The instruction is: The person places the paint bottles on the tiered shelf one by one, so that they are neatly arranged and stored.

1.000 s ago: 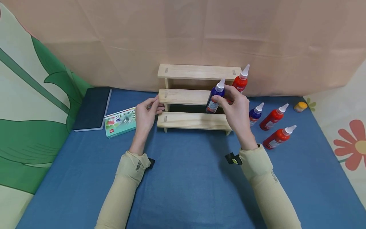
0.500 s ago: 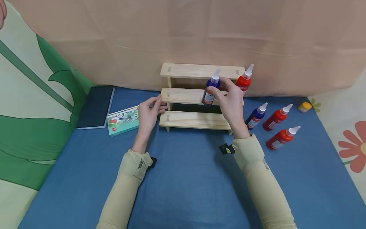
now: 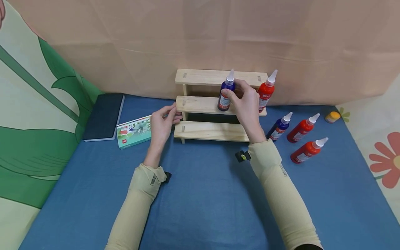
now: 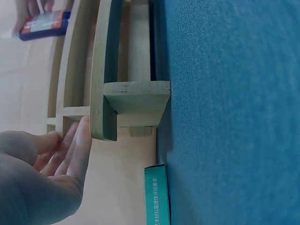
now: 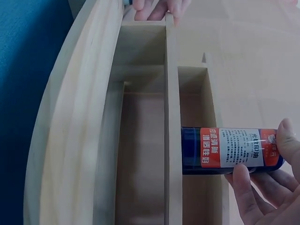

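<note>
My right hand (image 3: 247,104) holds a blue ink bottle (image 3: 224,100) with a white pointed cap between thumb and fingers. The bottle stands upright over the middle step of a three-tier wooden rack (image 3: 209,130). Its base is right at that board in the right wrist view, where the bottle's printed label (image 5: 241,147) shows. My left hand (image 3: 160,125) grips the left end of the middle step, thumb at the board's end and fingers reaching under it in the left wrist view. A red ink bottle (image 3: 265,93) stands at the right end of the same step.
Right of the rack are another blue bottle (image 3: 278,128), two red bottles (image 3: 300,130) (image 3: 307,151) and a small yellow-capped jar (image 3: 332,117). A green box (image 3: 135,133) and a dark book (image 3: 104,116) lie to the left. A beige backdrop (image 3: 140,52) hangs behind the rack.
My right hand has carried the blue bottle left and back, from in front of the middle step to over it. The left hand has stayed at the rack's left end.
</note>
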Action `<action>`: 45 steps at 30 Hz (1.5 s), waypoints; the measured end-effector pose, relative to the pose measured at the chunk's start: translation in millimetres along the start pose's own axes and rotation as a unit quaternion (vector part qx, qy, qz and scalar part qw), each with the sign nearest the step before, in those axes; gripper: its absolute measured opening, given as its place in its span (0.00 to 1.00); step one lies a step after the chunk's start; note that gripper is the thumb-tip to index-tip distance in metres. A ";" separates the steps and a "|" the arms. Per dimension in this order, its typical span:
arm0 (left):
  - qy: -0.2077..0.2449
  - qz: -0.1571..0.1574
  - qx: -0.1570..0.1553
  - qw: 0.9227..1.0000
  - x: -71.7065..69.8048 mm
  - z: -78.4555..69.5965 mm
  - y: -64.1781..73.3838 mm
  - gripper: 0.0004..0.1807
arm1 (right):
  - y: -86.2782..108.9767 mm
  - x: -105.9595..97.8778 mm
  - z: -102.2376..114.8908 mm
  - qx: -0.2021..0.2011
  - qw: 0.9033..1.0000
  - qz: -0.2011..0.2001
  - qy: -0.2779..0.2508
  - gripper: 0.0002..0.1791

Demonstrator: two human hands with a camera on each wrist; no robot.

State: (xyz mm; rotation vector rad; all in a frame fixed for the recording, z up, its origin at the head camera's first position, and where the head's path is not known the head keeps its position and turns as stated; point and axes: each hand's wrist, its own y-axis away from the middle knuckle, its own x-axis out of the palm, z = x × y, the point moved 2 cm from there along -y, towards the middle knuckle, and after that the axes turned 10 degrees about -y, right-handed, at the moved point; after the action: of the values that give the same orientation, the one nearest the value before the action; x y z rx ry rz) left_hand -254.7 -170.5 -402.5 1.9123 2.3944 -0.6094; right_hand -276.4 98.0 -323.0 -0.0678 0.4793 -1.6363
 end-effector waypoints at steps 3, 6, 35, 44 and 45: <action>-0.001 0.001 0.001 1.000 1.1 -0.5 0.2 0.14 | -1.3 1.2 0.4 0.001 1.000 0.001 0.004 0.28; -0.002 0.001 0.004 1.000 1.6 -1.0 0.3 0.14 | -2.2 1.9 0.9 0.003 1.000 0.004 0.009 0.29; -0.010 0.003 0.005 1.000 -2.0 3.4 1.3 0.16 | 59.9 -57.8 -1.2 -0.026 0.999 -0.044 0.014 0.31; -0.008 0.002 0.004 1.000 -0.6 5.2 -1.6 0.16 | 87.3 -90.7 2.2 -0.006 0.997 -0.066 0.040 0.32; -0.009 0.002 0.004 1.000 -0.3 5.0 -2.0 0.16 | 89.7 -94.5 2.6 -0.004 0.997 -0.070 0.044 0.32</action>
State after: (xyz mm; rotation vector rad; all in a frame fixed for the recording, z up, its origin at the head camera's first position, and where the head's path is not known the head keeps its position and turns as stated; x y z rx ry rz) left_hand -257.6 -172.6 -406.5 1.9053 2.3810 -0.6355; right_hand -178.9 184.2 -329.5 -0.0355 0.5582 -1.7807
